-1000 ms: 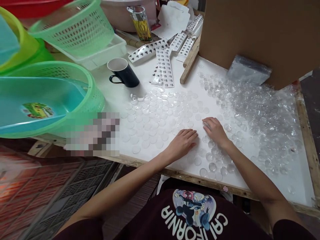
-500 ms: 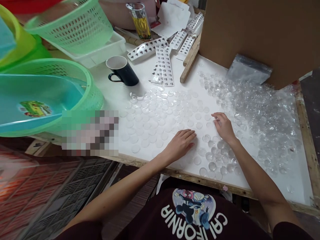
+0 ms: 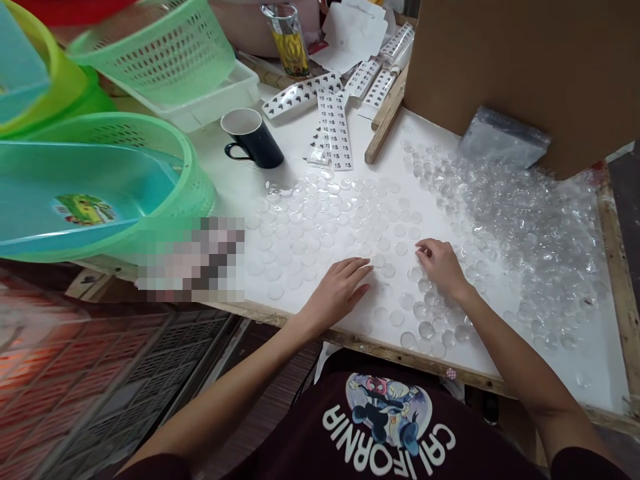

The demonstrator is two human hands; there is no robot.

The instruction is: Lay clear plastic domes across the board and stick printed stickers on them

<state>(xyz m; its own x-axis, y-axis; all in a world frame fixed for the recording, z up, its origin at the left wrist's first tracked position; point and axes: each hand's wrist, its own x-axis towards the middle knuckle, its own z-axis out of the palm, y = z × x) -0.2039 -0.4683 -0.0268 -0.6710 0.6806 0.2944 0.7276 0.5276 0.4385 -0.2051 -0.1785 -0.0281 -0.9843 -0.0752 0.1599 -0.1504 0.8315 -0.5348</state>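
Clear round discs [image 3: 327, 238] lie spread flat over the white tabletop in front of me. My left hand [image 3: 341, 287] is open, palm down, with its fingers stretched out to the edge of a clear disc [image 3: 379, 261]. To its right, my right hand [image 3: 443, 267] has its fingers and thumb drawn together low over the table. Whatever is between those fingertips, if anything, is too small to make out. Just below the right hand is a loose cluster of clear discs [image 3: 426, 330], some overlapping.
A big heap of shiny clear discs [image 3: 530, 227] covers the right side, below a cardboard sheet [image 3: 515, 60] and a plastic-wrapped packet [image 3: 504, 139]. Behind are a dark mug [image 3: 263, 148], sticker strips [image 3: 336, 127] and a wooden bar [image 3: 383, 133]. Green baskets [image 3: 200, 193] stand left.
My left hand has shifted left, uncovering discs near its fingertips. My right hand has come slightly down and left, its fingers and thumb now closer together.
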